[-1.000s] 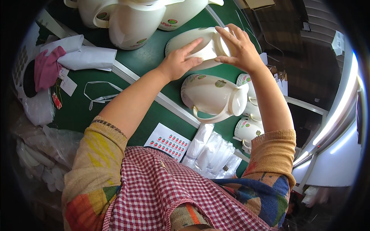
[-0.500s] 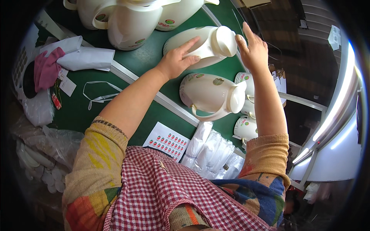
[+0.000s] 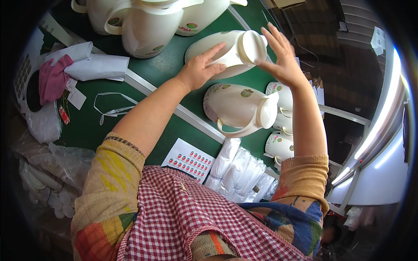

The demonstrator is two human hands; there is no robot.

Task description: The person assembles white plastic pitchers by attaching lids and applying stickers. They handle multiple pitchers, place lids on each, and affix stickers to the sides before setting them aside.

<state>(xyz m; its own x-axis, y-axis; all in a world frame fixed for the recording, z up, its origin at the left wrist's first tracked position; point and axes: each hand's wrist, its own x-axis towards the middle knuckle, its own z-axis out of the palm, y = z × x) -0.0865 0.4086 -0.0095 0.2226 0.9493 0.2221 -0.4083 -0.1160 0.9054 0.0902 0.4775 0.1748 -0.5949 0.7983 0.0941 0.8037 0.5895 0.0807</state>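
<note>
A white lidded jug (image 3: 231,53) lies on its side on the green tabletop, its lid (image 3: 252,45) toward the right. My left hand (image 3: 197,71) grips it, thumb and forefinger apart along the body; the other fingers are hidden. Beside the lid, my right hand (image 3: 281,56) is open with its fingers spread, its palm near the lid's edge. Whether it touches the lid I cannot tell. A second white jug (image 3: 237,102) with a curved handle and leaf print lies just nearer to me.
Several white jugs (image 3: 152,32) stand at the far left. Printed white mugs (image 3: 279,143) line the right side. Near me lie a sticker sheet (image 3: 189,158) and clear plastic bags (image 3: 239,169). White paper (image 3: 98,65), a pink cloth (image 3: 54,80) and a white strap (image 3: 114,112) lie left.
My right hand has turned and shifted slightly left and down, its fingers now spread wider beside the lid. The left hand and the jug have barely moved.
</note>
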